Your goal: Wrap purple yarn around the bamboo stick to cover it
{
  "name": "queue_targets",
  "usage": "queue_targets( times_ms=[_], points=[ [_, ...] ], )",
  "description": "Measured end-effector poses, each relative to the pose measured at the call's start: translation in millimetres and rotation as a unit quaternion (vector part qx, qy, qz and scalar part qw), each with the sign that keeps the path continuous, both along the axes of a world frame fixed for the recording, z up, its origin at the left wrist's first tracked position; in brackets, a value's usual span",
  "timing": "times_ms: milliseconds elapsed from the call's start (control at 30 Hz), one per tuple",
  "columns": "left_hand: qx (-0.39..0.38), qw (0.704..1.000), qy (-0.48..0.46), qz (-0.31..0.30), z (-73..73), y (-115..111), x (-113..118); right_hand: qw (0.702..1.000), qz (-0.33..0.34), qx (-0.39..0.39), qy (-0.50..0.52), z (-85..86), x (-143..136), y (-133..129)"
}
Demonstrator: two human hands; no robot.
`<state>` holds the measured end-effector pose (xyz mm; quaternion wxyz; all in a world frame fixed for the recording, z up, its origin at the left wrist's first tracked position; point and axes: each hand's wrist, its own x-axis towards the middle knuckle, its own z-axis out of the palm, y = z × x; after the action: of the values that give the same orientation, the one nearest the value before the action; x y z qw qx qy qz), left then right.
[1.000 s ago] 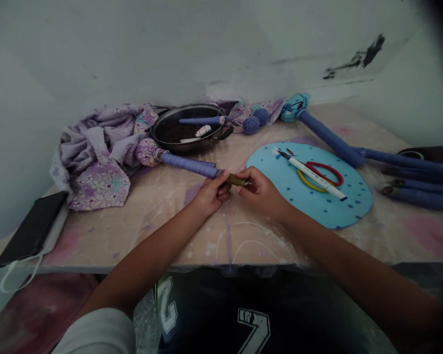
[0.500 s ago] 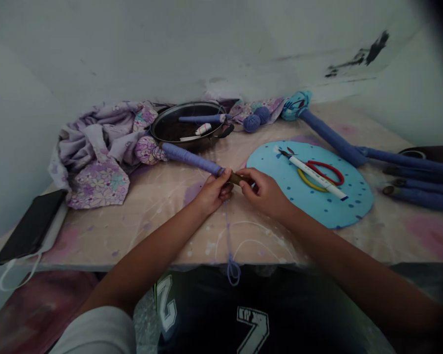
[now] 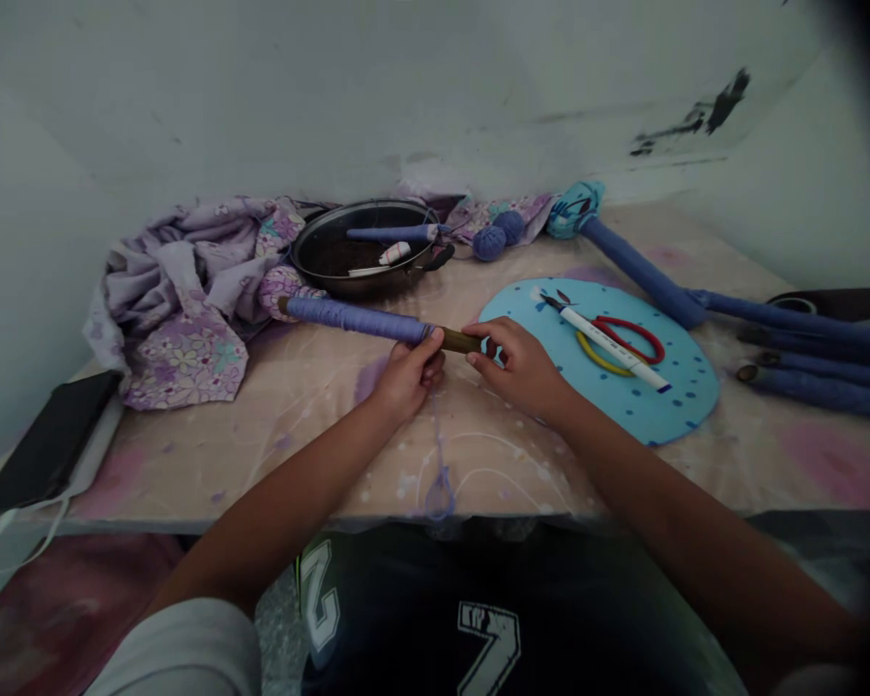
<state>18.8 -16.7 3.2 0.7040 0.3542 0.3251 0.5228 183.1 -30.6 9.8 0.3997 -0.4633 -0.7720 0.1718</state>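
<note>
Between my hands is a brown stick [image 3: 355,317], most of its length wound in blue-purple yarn, with a bare stretch at the right end. My left hand [image 3: 410,375] is closed round it where the winding stops, thumb on top. My right hand [image 3: 513,362] pinches the bare right end between thumb and fingers. From beneath my left hand a strand of yarn [image 3: 439,435] hangs down, finishing in a small looped bundle [image 3: 440,495] near the table's front edge. The stick's left end lies in front of a bundle of floral fabric [image 3: 282,287].
Crumpled lilac cloth [image 3: 181,280] and a black case [image 3: 47,440] lie left. A black pan [image 3: 366,280] holds a wrapped stick; yarn balls [image 3: 489,244] sit beside it. Right are a blue dotted disc [image 3: 529,309] with a marker [image 3: 613,348], and several wrapped sticks [image 3: 826,387].
The stick has turned a little in my hands, and its left end now shows in front of the floral bundle. The looped yarn bundle has risen slightly. Both hands keep their hold.
</note>
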Motion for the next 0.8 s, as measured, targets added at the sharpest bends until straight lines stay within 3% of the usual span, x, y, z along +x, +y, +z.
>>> queue_targets(
  times_ms=[500,700,800],
  points=[
    [0.038,0.995,0.016,0.093,9.5,-1.9,-1.3,0.997,0.011,-0.059,0.051,2.6,5.1,-1.7],
    [0.044,0.997,0.005,0.057,9.0,-9.3,3.8,0.98,0.015,-0.123,0.158,-3.4,-1.3,-4.0],
    [0.025,0.999,0.008,0.031,6.4,-11.1,5.5,0.986,0.024,-0.086,0.141,-5.1,-2.4,-3.7]
  ],
)
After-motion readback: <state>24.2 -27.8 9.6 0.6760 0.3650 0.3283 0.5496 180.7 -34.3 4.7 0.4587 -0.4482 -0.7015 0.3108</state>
